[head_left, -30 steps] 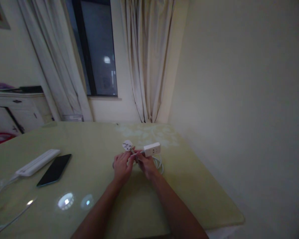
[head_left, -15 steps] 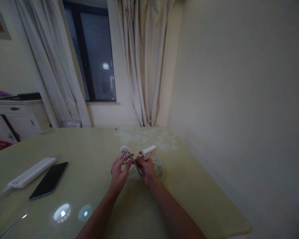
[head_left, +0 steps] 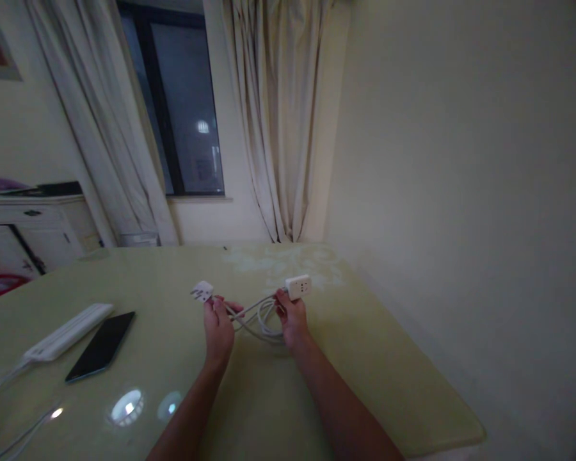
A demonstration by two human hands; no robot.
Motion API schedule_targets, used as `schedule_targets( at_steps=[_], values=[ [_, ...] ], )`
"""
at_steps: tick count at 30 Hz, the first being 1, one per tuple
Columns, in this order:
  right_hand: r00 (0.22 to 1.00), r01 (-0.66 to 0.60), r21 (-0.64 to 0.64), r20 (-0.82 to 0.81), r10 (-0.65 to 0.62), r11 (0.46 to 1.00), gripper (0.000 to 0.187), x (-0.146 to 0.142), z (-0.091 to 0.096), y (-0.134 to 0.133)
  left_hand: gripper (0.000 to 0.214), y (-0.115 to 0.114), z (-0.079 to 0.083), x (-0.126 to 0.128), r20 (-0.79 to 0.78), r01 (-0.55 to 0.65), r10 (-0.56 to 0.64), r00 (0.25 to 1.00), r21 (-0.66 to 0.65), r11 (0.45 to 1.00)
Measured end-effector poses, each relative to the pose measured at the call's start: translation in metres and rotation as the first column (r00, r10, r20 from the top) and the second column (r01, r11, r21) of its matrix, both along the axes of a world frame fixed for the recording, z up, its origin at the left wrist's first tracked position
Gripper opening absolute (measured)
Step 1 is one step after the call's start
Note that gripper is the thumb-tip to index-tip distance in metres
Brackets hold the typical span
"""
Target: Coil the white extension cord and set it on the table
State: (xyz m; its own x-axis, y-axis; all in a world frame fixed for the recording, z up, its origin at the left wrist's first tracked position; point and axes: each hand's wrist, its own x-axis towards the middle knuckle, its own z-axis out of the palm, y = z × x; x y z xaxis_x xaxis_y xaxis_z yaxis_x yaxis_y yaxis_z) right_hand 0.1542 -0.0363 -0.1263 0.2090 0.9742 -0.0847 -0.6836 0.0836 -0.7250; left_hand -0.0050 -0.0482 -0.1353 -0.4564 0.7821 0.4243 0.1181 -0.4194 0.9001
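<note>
My left hand (head_left: 219, 326) is closed on the pale cable just below a white power plug (head_left: 203, 291), whose metal prongs point to the left. In my right hand (head_left: 292, 317) is the cable end of a small white extension socket (head_left: 298, 287), its outlet face turned toward me. The pale grey cable (head_left: 264, 328) runs loosely looped between both hands, crossing itself above the table. Part of the cable is hidden behind my fingers.
To the left on the greenish table (head_left: 374, 384) lie a long white power strip (head_left: 70, 331) and a black phone or tablet (head_left: 102, 346). A thin white cord (head_left: 26, 435) lies near the front left. A wall (head_left: 461, 224) rises along the right side.
My hands have moved apart, the left with the plug to the left and the right with the socket slightly right. The cable between them is spread out more.
</note>
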Motion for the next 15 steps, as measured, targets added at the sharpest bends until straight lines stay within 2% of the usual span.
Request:
schedule_targets(
  at_steps=[2,5,11,15],
  values=[
    [0.999,-0.029,-0.031,0.021,0.030,0.999,0.053,0.001,-0.005,0.004,0.037,-0.005,-0.002,0.009,-0.037,0.127,-0.128,0.991,-0.019,0.992],
    [0.998,-0.049,-0.047,0.046,0.051,0.998,0.053,0.001,-0.011,0.007,0.040,-0.010,-0.007,0.020,-0.101,0.220,-0.224,0.969,-0.049,0.974],
    [0.990,-0.053,-0.072,0.124,0.062,0.996,0.057,0.001,-0.013,0.009,0.041,-0.010,-0.008,0.021,-0.055,0.226,-0.228,0.972,-0.039,0.973],
    [0.996,0.020,-0.095,0.088,-0.012,0.995,0.061,0.001,-0.013,0.011,0.039,-0.012,-0.009,0.021,-0.041,0.253,-0.254,0.966,-0.037,0.967]
  ],
)
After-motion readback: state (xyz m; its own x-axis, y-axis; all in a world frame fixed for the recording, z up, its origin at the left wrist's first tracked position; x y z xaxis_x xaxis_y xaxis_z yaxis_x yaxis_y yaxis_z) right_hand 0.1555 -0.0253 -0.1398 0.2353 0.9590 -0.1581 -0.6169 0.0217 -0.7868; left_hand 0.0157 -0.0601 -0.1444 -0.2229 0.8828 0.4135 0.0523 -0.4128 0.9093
